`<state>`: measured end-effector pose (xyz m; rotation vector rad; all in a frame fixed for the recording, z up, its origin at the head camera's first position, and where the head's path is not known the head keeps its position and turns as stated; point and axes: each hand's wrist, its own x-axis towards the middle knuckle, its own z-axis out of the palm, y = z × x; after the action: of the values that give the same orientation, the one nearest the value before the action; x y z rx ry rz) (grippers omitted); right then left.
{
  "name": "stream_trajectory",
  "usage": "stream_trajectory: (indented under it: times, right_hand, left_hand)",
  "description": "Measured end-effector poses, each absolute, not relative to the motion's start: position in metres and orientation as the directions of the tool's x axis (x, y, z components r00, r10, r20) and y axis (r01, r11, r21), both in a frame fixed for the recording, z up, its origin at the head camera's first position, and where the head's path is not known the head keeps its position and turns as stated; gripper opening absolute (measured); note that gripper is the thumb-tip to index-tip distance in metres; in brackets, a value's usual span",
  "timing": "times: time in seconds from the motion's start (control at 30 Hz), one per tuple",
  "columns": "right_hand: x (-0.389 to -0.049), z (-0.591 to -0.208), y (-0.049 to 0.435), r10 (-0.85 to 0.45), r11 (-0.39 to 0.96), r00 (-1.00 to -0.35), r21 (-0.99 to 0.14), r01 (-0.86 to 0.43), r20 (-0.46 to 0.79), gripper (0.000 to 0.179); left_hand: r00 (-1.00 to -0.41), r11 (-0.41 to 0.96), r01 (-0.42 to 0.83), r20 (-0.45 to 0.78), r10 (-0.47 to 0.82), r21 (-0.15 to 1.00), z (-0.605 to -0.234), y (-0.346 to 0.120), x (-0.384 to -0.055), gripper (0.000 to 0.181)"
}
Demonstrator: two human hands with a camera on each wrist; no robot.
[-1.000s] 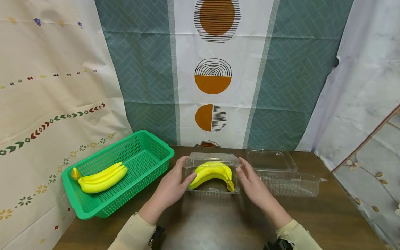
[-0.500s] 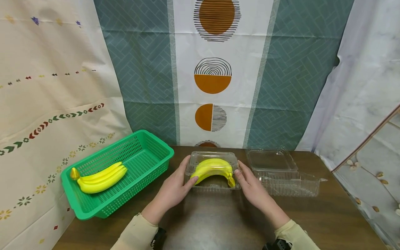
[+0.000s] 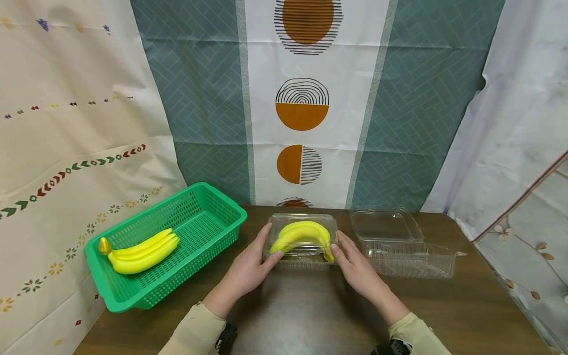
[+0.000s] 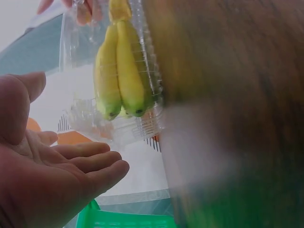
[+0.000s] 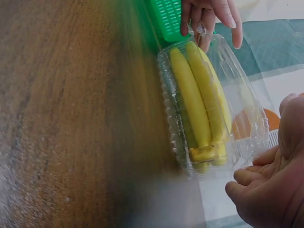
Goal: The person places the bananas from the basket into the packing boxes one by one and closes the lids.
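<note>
A clear plastic clamshell box (image 3: 303, 217) stands on the table with its lid down over a bunch of yellow bananas (image 3: 303, 230). My left hand (image 3: 248, 266) is at the box's left side, thumb toward the near corner. Its fingers look straight in the left wrist view, where the bananas (image 4: 118, 71) show end-on through the plastic. On the opposite side is my right hand (image 3: 359, 266), its thumb by the near right corner. In the right wrist view, the right hand's fingers (image 5: 247, 176) are loosely bent beside the box. Whether the fingertips touch the plastic cannot be told.
At the left, a green plastic basket (image 3: 230, 224) holds another bunch of bananas (image 3: 144, 252). A second clear clamshell box (image 3: 410, 259), lid raised, stands right of my right hand on the brown wooden table (image 3: 301, 315). Patterned cloths hang behind and at both sides.
The box with the bananas has shifted slightly away from me, and more of its top shows while less of its front does. Both hands stay at its sides. Basket and second box stay put.
</note>
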<state>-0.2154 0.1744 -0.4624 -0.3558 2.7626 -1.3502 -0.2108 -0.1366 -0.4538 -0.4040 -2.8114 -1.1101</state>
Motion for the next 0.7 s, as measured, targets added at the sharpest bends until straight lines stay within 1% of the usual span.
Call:
stream_trajectory:
  times: [0.37, 0.47, 0.7]
  right_hand:
    - [-0.2169, -0.4684, 0.173, -0.229, 0.592, -0.971, -0.783, -0.189, 0.061, 0.072]
    - [-0.2171, -0.4697, 0.1735, -0.226, 0.581, -0.971, -0.789, -0.197, 0.076, 0.07]
    - [-0.2172, -0.4724, 0.1751, -0.208, 0.579, -0.971, -0.785, -0.219, 0.118, 0.061]
  left_hand:
    - [-0.964, 0.702, 0.265, 0.162, 0.212, 0.661, -0.4599, -0.1388, -0.2143, 0.087]
    - [-0.964, 0.704, 0.264, 0.166, 0.206, 0.659, -0.4609, -0.1409, -0.2151, 0.084]
    - [-0.975, 0.713, 0.219, 0.181, 0.129, 0.667, -0.4616, -0.1429, -0.2195, 0.063]
